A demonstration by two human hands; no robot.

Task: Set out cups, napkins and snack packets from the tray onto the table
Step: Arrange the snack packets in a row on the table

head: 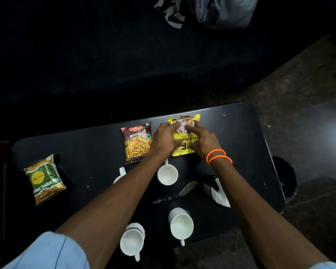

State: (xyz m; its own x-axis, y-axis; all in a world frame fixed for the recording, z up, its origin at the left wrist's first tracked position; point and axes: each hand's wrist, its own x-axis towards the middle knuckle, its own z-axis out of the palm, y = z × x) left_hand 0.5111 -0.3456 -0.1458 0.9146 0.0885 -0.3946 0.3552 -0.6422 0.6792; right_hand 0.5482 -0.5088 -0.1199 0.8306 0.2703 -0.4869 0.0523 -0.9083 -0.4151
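Both hands rest on a yellow snack packet (184,150) lying flat near the far edge of the black table (241,136). My left hand (166,140) grips its left side and my right hand (202,141), with orange bands on the wrist, grips its right side. A brown "Mixture" packet (137,144) lies just left of it. At the table's left end lies a green packet (45,179). White cups stand at the middle (167,175) and near front (181,226), (132,241); another cup (119,176) is partly hidden by my left forearm. White napkins (219,195) stick out beside my right forearm.
A dark sofa fills the space beyond the table, with a grey bag (221,10) on it. The table's right end drops off to a speckled floor (299,84). A dark tray edge (182,197) lies under the near cups.
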